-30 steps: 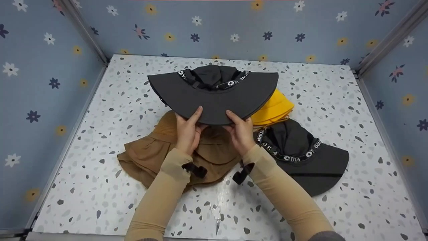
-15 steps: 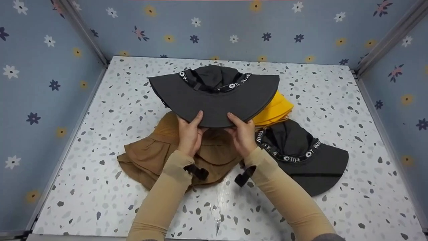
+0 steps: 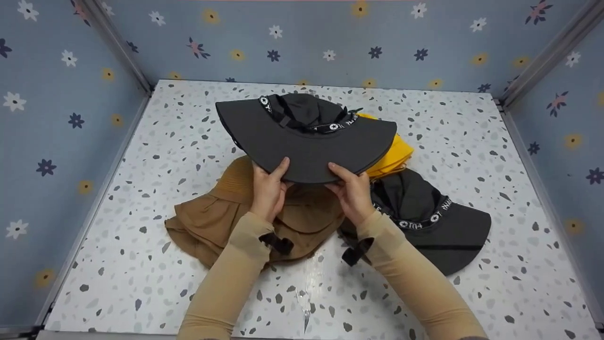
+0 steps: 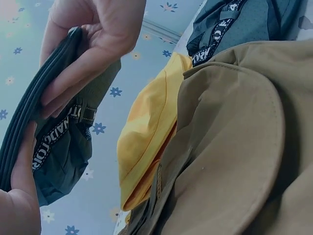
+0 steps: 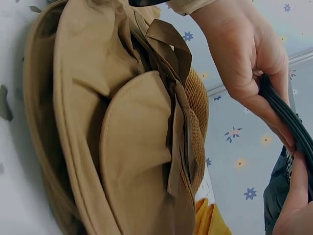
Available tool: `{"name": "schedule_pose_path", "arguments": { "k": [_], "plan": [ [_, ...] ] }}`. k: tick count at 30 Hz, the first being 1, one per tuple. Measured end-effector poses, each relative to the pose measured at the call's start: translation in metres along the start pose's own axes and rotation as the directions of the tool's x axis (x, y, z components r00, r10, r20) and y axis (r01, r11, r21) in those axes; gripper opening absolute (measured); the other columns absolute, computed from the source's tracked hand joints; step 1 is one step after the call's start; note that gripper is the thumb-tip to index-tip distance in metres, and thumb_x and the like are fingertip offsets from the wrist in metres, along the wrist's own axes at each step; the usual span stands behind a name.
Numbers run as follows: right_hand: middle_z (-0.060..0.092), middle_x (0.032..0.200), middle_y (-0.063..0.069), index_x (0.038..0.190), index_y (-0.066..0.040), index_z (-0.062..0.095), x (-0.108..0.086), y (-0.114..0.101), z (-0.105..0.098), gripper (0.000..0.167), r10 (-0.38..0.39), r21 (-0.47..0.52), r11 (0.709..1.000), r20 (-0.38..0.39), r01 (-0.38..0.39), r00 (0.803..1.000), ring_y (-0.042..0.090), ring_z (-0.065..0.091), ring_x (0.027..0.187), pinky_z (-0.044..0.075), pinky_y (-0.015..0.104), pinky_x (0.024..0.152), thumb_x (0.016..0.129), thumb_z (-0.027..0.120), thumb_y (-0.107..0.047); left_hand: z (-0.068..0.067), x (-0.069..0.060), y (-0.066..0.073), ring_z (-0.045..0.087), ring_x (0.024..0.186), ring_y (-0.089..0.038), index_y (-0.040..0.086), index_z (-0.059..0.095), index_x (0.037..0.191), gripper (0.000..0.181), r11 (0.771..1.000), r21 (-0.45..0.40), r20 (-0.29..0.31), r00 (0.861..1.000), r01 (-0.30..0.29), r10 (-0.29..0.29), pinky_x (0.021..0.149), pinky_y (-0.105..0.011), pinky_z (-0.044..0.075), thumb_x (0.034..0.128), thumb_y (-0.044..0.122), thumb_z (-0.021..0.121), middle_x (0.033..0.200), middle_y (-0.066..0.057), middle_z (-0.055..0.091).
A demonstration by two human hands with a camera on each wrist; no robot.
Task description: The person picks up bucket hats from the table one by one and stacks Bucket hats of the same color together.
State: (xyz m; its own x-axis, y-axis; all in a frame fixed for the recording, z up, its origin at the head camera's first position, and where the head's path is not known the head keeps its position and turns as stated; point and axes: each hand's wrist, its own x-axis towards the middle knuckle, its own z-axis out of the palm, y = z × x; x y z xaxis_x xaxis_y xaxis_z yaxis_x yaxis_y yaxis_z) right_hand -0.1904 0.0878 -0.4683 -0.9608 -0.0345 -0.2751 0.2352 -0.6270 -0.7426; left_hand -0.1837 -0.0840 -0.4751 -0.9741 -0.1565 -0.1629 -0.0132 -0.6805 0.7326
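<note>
Both hands hold a dark grey sun hat (image 3: pixel 306 153) by the near edge of its wide brim, above the table. My left hand (image 3: pixel 269 191) pinches the brim left of its middle, thumb on top. To the right, my right hand (image 3: pixel 353 193) grips it the same way. A black band with white lettering circles the crown. In the left wrist view the hat's brim (image 4: pixel 30 105) appears as several stacked layers. Under the hands lies a brown hat (image 3: pixel 203 217), partly hidden by the left arm. The fingers beneath the brim are mostly hidden in the head view.
A second dark grey hat (image 3: pixel 453 236) with a lettered band lies at the right, partly behind the right arm. Yellow hats (image 3: pixel 396 153) peek out behind the held brim. The speckled table (image 3: pixel 141 283) has flower-patterned panels (image 3: pixel 302 42) around its left, back and right.
The held hat has shifted slightly right and nearer, and now tilts lower on its right side. My right hand has moved right along the brim. The lying hats stay in place.
</note>
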Motion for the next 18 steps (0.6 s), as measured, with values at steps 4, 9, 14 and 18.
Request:
{"name": "schedule_pose_path", "arguments": {
  "k": [4,9,14,18],
  "plan": [
    [0.072,0.109,0.006,0.138,-0.010,0.048,-0.001,-0.009,-0.006,0.048,0.003,0.011,1.000,0.014,-0.004,1.000,0.021,0.074,0.094,0.061,0.039,0.079,0.094,0.063,0.002,0.000,0.000,0.002,0.056,0.122,-0.028,0.029,0.014,0.157,0.079,1.000,0.003,0.008,1.000,0.008,-0.008,0.087,-0.034,0.056,0.0979,-0.005,0.054,0.145,-0.013,0.043],
    [0.070,0.113,0.008,0.145,-0.012,0.041,0.001,-0.021,-0.015,0.052,0.007,0.033,0.999,0.030,-0.008,1.000,0.021,0.073,0.093,0.061,0.039,0.074,0.097,0.059,-0.001,-0.002,0.000,0.003,0.051,0.130,-0.030,0.029,0.014,0.157,0.080,0.999,-0.007,0.024,0.999,0.033,-0.033,0.090,-0.034,0.056,0.0977,-0.006,0.054,0.148,-0.013,0.040],
    [0.066,0.122,0.008,0.149,-0.013,0.037,0.005,-0.034,-0.024,0.056,-0.011,0.063,0.998,0.010,0.010,1.000,0.020,0.072,0.100,0.060,0.035,0.084,0.098,0.058,-0.003,-0.003,0.001,0.004,0.054,0.124,-0.027,0.028,0.017,0.157,0.078,0.998,-0.008,0.023,0.998,0.055,-0.054,0.089,-0.034,0.056,0.0971,-0.007,0.054,0.145,-0.012,0.043],
    [0.064,0.123,0.009,0.149,-0.011,0.037,0.008,-0.041,-0.030,0.056,-0.033,0.085,0.996,0.009,0.032,0.999,0.019,0.071,0.101,0.058,0.032,0.089,0.098,0.056,0.001,-0.002,0.000,0.003,0.063,0.109,-0.023,0.027,0.021,0.155,0.075,0.998,0.002,0.022,0.997,0.070,-0.070,0.084,-0.035,0.057,0.0968,-0.007,0.054,0.136,-0.011,0.048]
  ]
}}
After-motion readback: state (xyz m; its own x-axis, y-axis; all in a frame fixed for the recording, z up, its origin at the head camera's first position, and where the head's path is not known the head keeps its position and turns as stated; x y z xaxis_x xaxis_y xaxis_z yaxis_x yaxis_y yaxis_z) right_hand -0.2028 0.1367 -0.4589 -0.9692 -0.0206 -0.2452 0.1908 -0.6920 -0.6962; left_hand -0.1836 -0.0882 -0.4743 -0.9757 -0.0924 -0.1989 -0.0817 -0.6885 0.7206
